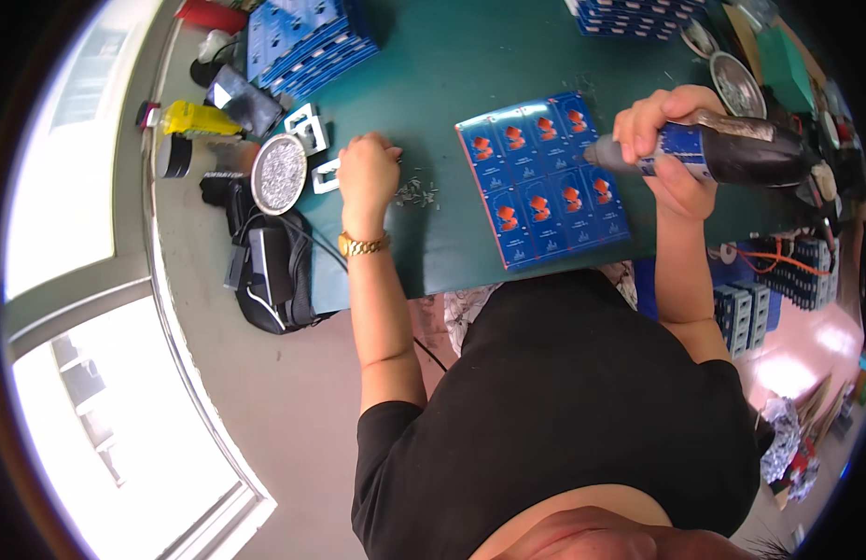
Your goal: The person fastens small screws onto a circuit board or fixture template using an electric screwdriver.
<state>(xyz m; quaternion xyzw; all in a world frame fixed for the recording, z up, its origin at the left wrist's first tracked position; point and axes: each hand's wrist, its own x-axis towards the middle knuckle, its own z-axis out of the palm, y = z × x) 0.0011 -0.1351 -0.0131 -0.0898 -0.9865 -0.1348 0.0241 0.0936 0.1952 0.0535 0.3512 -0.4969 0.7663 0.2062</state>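
My right hand (680, 182) is wrapped around a dark electric screwdriver (755, 154) with a grey and blue nose. The tool lies nearly level, and its tip reaches the right edge of a blue printed panel (531, 170) with two rows of orange figures. Off to the panel's left, my left hand (368, 177) is closed, fingertips together beside a small scatter of screws (417, 192). What its fingers hold, if anything, is hidden. A round metal dish of small screws (280, 175) and white plastic pieces (307, 131) sit left of that hand.
Stacks of blue panels (307, 42) stand at the far left and far right of the green table (419, 84). A phone (244, 98), a yellow bottle (198, 119) and a black bag (298, 299) line the left side. Another metal dish (736, 86) sits at far right.
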